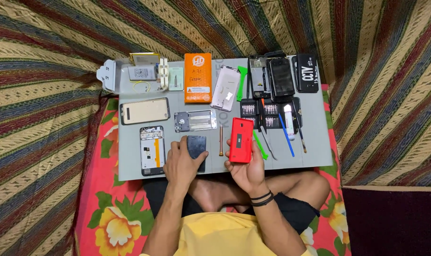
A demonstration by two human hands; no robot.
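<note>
The right hand holds the red phone shell up by its bottom end, while the left hand presses flat on the dark phone part lying just beside it on the grey mat, so next comes a careful fit.

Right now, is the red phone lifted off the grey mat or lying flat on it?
Lifted. The right hand holds the red phone upright from below, its back facing the camera, above the grey mat.
</note>
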